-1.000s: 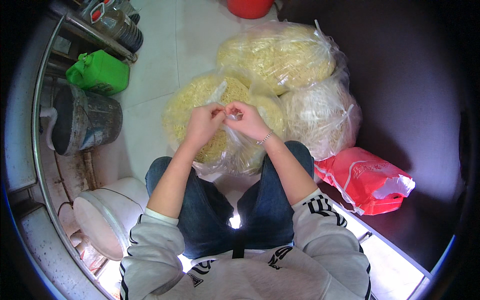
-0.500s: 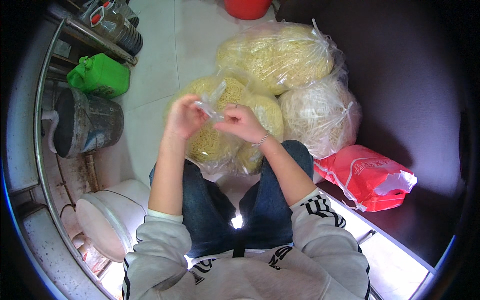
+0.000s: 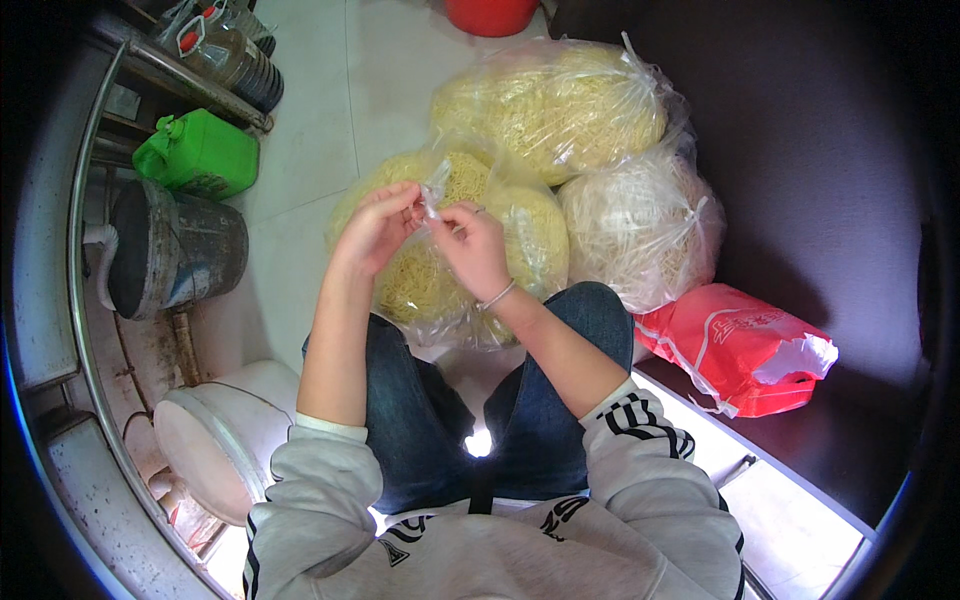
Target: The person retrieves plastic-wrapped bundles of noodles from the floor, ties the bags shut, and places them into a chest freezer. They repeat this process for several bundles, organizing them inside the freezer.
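A clear plastic bag (image 3: 420, 290) full of yellow noodles sits on the floor in front of my knees. Its gathered, twisted neck (image 3: 432, 196) is pinched between my two hands. My left hand (image 3: 385, 228) grips the neck from the left, thumb and fingers together. From the right, my right hand (image 3: 470, 245) closes its fingers on the same bit of plastic, a bracelet at its wrist. Behind lies another tied bag of yellow noodles (image 3: 545, 110). To the right of my hands rests a tied bag of paler noodles (image 3: 640, 235).
A torn red bag (image 3: 740, 350) lies by my right knee, against a dark panel (image 3: 830, 200). On the left are a green jerrycan (image 3: 200, 152), a dark bucket (image 3: 205, 245), a white lidded bucket (image 3: 225, 430) and a metal rail (image 3: 78, 250). A red tub (image 3: 490, 15) stands far back.
My hands have drawn closer together around the bag's neck, which now stands more upright. My right hand has turned, its fingers pointing further up.
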Demonstrator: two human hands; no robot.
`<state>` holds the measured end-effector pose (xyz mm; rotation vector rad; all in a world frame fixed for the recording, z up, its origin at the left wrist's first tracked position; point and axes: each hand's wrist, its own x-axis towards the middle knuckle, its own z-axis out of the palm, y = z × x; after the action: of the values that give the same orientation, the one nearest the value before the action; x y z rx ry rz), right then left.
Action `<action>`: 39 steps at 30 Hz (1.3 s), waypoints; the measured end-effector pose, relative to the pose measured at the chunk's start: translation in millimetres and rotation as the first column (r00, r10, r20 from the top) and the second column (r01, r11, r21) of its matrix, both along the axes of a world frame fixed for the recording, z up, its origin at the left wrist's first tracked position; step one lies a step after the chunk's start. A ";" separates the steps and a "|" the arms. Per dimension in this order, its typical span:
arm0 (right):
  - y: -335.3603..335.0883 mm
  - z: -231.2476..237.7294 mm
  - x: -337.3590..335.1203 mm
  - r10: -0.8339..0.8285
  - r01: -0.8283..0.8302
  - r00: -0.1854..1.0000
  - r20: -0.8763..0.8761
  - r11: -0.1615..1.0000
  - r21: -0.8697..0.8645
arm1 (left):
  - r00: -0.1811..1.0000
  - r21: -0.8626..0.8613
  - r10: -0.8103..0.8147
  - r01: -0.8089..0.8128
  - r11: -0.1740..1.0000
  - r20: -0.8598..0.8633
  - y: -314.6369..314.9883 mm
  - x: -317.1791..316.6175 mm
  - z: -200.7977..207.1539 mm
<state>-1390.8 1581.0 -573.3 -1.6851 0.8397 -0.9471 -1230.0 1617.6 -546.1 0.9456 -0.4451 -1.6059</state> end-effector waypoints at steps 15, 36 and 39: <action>-13.8 42.6 -46.2 0.168 -0.389 0.908 0.385 0.682 0.619 | 0.889 0.093 -0.067 0.028 0.995 0.453 -2.2 -14.0 6.5; -9.3 6.4 -29.2 0.171 -0.202 0.979 0.109 0.783 0.589 | 0.394 0.031 -0.106 0.192 0.981 0.913 0.8 -26.2 17.5; -7.4 -0.4 -28.1 0.126 -0.141 0.990 0.066 0.829 0.541 | 0.314 -0.011 -0.046 0.177 0.984 0.948 1.0 -27.8 16.2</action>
<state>-1418.8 1573.6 -573.7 -1.2086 0.8611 -0.5564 -1257.8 1618.6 -529.9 1.7778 -1.4505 -0.9123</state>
